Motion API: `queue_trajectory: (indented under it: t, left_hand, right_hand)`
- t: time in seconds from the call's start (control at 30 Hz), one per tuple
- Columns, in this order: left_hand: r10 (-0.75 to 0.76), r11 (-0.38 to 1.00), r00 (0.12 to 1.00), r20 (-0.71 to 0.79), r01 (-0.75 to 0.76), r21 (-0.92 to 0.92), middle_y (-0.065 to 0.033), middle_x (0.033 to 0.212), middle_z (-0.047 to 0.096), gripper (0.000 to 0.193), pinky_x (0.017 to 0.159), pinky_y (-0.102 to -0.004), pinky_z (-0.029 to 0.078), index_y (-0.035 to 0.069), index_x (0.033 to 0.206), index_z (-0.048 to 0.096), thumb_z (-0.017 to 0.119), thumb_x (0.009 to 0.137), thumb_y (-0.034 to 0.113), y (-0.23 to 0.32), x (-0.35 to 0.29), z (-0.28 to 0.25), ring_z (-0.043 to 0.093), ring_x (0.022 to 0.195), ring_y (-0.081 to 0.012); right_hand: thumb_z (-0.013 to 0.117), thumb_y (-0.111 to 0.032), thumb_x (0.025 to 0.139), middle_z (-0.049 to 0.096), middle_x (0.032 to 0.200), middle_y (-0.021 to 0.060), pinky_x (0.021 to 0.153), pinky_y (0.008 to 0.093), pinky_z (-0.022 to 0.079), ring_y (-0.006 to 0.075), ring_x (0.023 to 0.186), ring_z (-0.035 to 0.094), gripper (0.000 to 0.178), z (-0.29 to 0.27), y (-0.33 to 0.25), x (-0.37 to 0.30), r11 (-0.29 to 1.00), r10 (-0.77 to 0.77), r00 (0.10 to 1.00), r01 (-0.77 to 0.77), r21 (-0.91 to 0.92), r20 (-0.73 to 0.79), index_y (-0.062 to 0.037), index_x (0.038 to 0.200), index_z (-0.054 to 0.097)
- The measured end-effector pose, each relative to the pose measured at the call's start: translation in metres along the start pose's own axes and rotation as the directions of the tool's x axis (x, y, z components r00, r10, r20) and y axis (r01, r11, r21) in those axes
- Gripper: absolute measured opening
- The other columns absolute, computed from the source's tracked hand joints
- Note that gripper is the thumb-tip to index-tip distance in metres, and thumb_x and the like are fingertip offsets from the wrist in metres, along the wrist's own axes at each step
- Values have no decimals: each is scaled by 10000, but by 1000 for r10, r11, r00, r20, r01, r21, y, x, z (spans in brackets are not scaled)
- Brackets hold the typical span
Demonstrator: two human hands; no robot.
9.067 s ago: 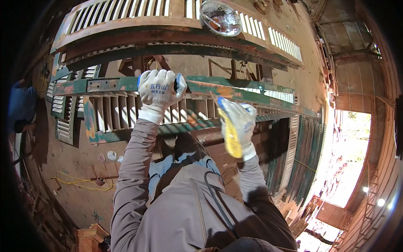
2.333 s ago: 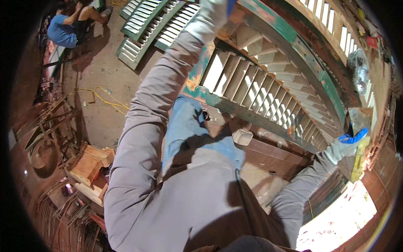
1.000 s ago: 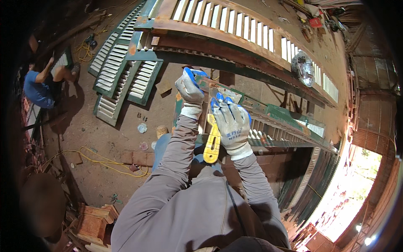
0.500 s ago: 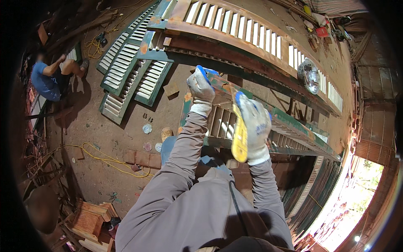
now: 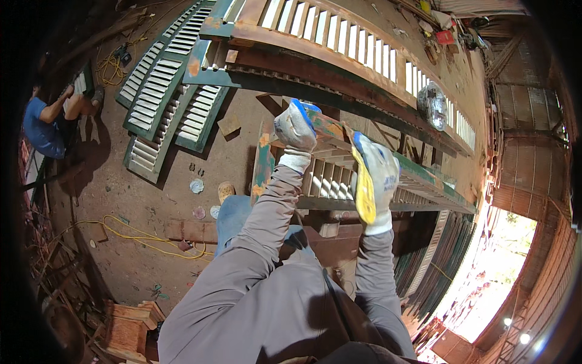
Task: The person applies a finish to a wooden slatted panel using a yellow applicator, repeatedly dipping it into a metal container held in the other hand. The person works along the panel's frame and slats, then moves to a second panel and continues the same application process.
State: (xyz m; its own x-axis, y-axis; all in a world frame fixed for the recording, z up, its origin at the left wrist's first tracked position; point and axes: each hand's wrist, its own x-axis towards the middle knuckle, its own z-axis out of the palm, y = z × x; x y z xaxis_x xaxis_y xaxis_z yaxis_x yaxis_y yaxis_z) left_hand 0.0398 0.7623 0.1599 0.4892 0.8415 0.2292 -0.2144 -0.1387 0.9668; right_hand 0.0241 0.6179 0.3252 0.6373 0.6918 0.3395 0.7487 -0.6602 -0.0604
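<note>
Both of my hands wear pale gloves with blue palms. My left hand (image 5: 296, 128) is closed at the near end of a louvered shutter (image 5: 262, 162), gripping its frame. That frame has patches of green paint and bare, orange-brown wood. My right hand (image 5: 379, 167) is wrapped round a yellow-handled scraper (image 5: 365, 191). The scraper's upper end points at the shutter's rail, just right of my left hand; its tip is too small to make out clearly. Slanted slats show between and below my hands.
More shutters (image 5: 345, 30) lie stacked just beyond, with a clear plastic-wrapped bundle (image 5: 432, 106) on top. Other green shutters (image 5: 160, 85) lie on the floor at left. A person in blue (image 5: 42, 124) sits far left. A yellow cord (image 5: 142, 239) crosses the floor. Bright daylight enters at right.
My right hand and the scraper have shifted slightly right and down along the rail. My left hand stays at the shutter's end. The whole view has swung a little to the right.
</note>
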Motion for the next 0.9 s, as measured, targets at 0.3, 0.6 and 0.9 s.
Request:
queue_trajectory:
  t: [0.3,0.6,0.9]
  left_hand:
    - [52,995,996,70,-46,-87,-106,726,661,260,537,-401,468,26,931,635,541,1033,246,5,-4,-15,625,583,-301]
    - [309,926,951,6,-302,226,-121,770,669,230,582,-383,508,1,1041,635,631,970,219,-43,-27,-5,658,631,-287]
    - [-159,982,985,70,165,-94,-109,674,711,590,596,-321,536,2,772,715,375,1075,377,14,-9,-13,699,622,-190]
  right_hand:
    - [719,-266,744,724,1176,36,883,391,468,226,1062,655,492,-4,-18,-1,987,-33,993,14,160,117,-122,1214,704]
    - [664,-245,820,736,1153,39,966,422,463,239,1132,645,336,24,-41,-10,975,-164,978,181,-132,130,-114,1121,736]
    - [661,-260,861,755,1157,32,977,417,446,215,1115,674,280,-14,-4,-34,990,-126,988,131,-52,92,-116,1083,750]
